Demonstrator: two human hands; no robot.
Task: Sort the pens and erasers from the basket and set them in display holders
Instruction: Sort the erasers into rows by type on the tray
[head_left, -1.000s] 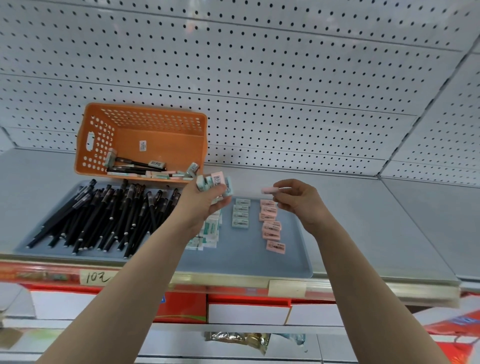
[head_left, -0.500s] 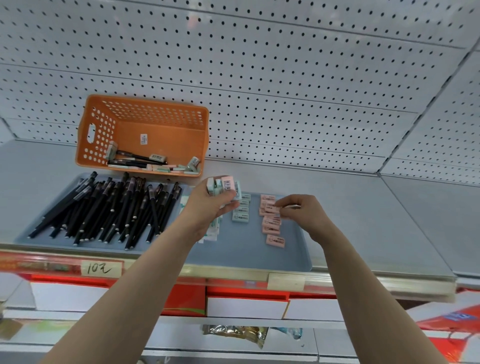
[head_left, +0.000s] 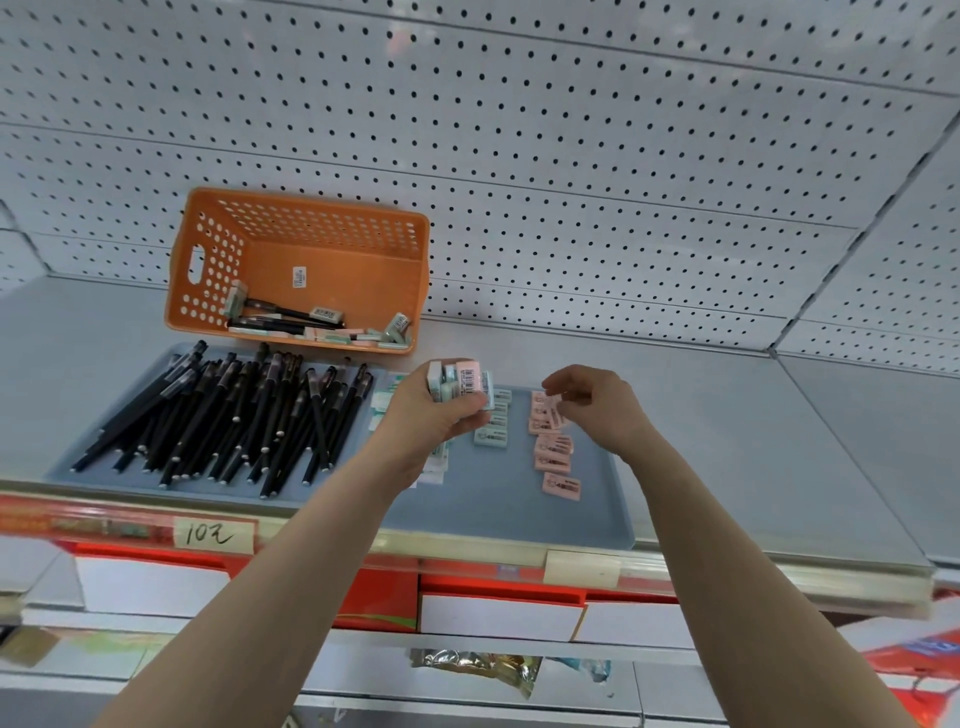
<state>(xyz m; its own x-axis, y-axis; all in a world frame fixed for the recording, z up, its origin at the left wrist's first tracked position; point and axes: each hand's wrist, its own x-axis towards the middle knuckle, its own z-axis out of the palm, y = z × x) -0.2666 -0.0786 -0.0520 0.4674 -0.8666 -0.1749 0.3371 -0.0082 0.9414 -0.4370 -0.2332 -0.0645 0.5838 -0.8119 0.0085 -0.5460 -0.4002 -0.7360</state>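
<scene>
Bare tray (head_left: 597, 457) right of pink erasers (head_left: 556, 447); pens (head_left: 223, 415) crowd its left.

Both bare forearms are extended forward over the tray (head_left: 597, 519). The left hand (head_left: 441, 415) is raised above the tray's middle, fingers curled closed around a small stack. The right hand (head_left: 597, 410) is held above the tray's right part, fingertips (head_left: 558, 387) pinched loosely together.
</scene>
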